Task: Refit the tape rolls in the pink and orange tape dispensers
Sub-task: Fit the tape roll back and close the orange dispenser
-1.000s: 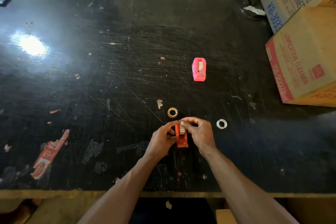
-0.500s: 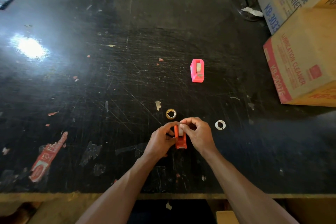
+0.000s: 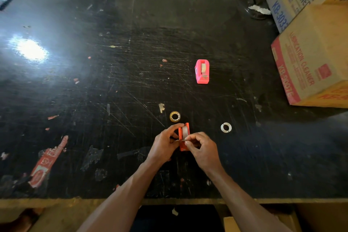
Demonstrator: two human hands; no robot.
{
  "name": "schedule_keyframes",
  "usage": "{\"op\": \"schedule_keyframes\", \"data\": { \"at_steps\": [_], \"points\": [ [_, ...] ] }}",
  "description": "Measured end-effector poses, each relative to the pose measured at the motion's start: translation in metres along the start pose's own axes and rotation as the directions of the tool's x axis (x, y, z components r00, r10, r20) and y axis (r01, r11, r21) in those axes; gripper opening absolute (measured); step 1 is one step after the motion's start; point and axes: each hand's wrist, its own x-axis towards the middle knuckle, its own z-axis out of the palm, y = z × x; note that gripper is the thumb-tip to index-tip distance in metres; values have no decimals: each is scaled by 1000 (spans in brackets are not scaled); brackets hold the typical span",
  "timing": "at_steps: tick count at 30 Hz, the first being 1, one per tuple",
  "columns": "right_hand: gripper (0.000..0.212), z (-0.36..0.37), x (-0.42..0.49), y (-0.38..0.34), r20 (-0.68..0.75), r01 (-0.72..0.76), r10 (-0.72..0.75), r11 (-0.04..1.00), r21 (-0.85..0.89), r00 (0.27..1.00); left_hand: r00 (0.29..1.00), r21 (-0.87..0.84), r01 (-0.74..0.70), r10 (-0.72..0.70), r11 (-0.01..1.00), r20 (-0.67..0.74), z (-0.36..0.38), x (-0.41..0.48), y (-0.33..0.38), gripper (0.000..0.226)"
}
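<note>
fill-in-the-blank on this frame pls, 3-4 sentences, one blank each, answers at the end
1. Both hands are on the ____ tape dispenser near the table's front edge.
2. The pink tape dispenser stands alone with a ____ already seated in it.
3. A loose yellowish tape roll lies flat just ____ the left hand.
4. The white ring lies on the table, on the ____ side of the right hand.

Missing words: orange; tape roll; beyond; right

Orange dispenser (image 3: 184, 137), pink dispenser (image 3: 202, 71), scratched black table (image 3: 113, 81), white ring (image 3: 226, 127)
</note>
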Motion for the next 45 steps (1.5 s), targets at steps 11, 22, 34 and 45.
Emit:
{"op": "schedule_keyframes", "data": {
  "at_steps": [11, 22, 34, 45],
  "points": [
    [17, 2, -20, 10, -18, -11, 11, 1000, -10, 1000, 999, -8, 32, -32, 999, 14, -2, 1, -1, 63],
    [16, 2, -25, 28, -15, 53, -55, 988, -143, 998, 1000, -4, 17, -17, 1000, 22, -4, 2, -1, 62],
    [18, 2, -26, 36, -1, 279, -298, 895, -347, 954, 998, -22, 37, -36, 999, 44, -7, 7, -5, 63],
    [41, 17, -45, 23, -133, -52, 32, 988, -148, 991, 997, 51, 8, -12, 999, 81, -10, 4, 4, 63]
  ]
}}
